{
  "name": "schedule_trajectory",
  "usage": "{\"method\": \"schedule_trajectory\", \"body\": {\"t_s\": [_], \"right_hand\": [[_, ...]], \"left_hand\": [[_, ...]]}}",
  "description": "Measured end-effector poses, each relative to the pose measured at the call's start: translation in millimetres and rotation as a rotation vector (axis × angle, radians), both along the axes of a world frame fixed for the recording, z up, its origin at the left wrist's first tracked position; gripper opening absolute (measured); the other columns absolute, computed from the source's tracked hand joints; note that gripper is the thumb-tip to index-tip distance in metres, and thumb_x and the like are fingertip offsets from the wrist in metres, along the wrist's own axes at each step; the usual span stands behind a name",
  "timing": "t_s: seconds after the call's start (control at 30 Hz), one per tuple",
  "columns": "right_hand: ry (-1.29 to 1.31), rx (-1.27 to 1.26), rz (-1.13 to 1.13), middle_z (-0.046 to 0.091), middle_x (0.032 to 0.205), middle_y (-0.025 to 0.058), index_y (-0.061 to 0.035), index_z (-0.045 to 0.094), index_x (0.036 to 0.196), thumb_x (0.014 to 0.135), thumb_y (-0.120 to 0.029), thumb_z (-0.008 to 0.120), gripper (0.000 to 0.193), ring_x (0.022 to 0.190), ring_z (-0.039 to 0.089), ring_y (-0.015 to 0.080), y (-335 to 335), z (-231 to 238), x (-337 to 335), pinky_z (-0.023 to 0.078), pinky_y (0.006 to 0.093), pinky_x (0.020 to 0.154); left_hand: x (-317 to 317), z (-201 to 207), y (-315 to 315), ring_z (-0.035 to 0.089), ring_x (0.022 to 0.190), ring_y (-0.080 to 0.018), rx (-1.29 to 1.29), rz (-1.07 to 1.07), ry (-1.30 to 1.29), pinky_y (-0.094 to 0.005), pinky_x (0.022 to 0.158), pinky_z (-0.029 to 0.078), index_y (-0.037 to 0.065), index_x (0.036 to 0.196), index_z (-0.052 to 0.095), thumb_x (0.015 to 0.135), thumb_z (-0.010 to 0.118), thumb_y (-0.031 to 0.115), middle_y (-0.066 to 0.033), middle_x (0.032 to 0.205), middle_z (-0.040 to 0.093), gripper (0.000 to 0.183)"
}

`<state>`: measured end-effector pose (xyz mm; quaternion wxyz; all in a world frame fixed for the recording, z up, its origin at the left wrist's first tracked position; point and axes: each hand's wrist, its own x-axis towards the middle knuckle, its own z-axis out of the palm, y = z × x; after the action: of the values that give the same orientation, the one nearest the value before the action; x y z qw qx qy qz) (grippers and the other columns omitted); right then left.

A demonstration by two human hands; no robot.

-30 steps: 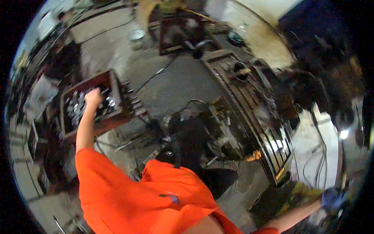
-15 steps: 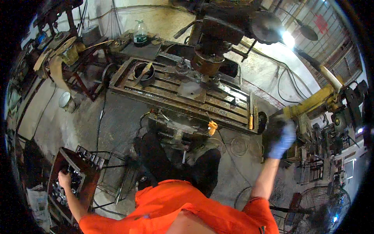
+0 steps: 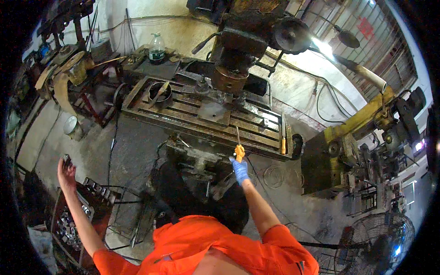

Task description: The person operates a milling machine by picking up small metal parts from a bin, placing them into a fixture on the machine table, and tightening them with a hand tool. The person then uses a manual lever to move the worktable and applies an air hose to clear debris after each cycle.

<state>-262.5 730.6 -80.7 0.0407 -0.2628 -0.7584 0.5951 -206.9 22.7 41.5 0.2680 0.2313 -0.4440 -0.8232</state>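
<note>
Pinching a part (image 3: 67, 160), the left hand (image 3: 68, 176) hangs well left of the handle (image 3: 239, 151) — long axis near-to-far — just beyond the nearer right hand (image 3: 240, 170), whose grip I cannot tell.

Around the middle of the head view, the bare left hand (image 3: 68, 176), between eight and nine o'clock, grips a small dark piece (image 3: 67, 160) just beyond a box (image 3: 100, 217) of metal parts at eight. The blue-gloved right hand (image 3: 239, 170), at five, meets an orange-handled tool (image 3: 239, 151); how tightly is unclear. A slotted counter (image 3: 183, 115) spans ten to three, bearing a pot (image 3: 166, 101) at ten. A clear bottle (image 3: 156, 47) stands at eleven, a caged fan (image 3: 380, 243) at four.
</note>
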Motion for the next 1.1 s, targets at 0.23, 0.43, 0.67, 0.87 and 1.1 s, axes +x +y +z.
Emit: {"method": "schedule_trajectory", "body": {"t_s": [0.23,0.43,0.67,0.87,1.1], "right_hand": [[0.458,0.235,0.013,0.058,0.102,0.012,-0.0019,0.049,0.114,0.069,-0.026,0.073,0.056,0.091,0.056,0.0188,0.5,119.5,21.1,0.045,0.03,0.078],[0.068,0.96,0.399,0.062,0.088,0.0177,-0.006,0.057,0.099,0.068,-0.042,0.066,0.049,0.084,0.059,0.0345,4.7,208.2,6.6,0.047,0.0403,0.074],[-0.348,1.183,0.587,0.064,0.09,0.0154,-0.0061,0.065,0.088,0.072,-0.045,0.054,0.044,0.085,0.062,0.0303,-31.3,218.9,-66.3,0.049,0.0391,0.073],[-0.242,1.096,0.46,0.063,0.085,0.0188,-0.0019,0.065,0.084,0.073,-0.043,0.054,0.044,0.082,0.061,0.0327,-37.8,209.8,-99.4,0.047,0.0397,0.073],[-0.365,1.014,0.723,0.062,0.077,0.0203,0.0008,0.064,0.078,0.071,-0.048,0.057,0.05,0.077,0.061,0.0358,-23.2,225.3,-21.9,0.048,0.0413,0.069]], "left_hand": [[-75.5,17.9,131.0,0.05,0.052,-0.0117,0.032,-0.287,0.027,-0.0261,0.053,0.045,0.008,0.086,0.054,0.081,0.062,0.029,-0.0026,0.071,0.055,0.023],[-117.4,0.4,170.1,0.054,0.06,-0.0163,-0.191,-0.464,-0.034,-0.0309,0.051,0.047,0.003,0.095,0.055,0.08,0.054,0.012,-0.006,0.078,0.057,0.017],[-113.7,4.5,183.3,0.052,0.057,-0.0139,-0.293,-0.523,-0.143,-0.0294,0.051,0.046,0.0,0.093,0.053,0.074,0.049,0.003,-0.0044,0.07,0.053,0.019],[-112.4,19.5,203.0,0.044,0.05,-0.0095,-0.169,-0.502,-0.065,-0.0277,0.048,0.042,0.0,0.095,0.052,0.075,0.048,0.003,-0.002,0.064,0.049,0.021],[-115.8,28.1,294.4,0.049,0.052,-0.0112,-0.167,-0.738,-0.174,-0.0282,0.048,0.045,0.004,0.096,0.053,0.076,0.053,0.011,-0.0031,0.07,0.052,0.022]]}}
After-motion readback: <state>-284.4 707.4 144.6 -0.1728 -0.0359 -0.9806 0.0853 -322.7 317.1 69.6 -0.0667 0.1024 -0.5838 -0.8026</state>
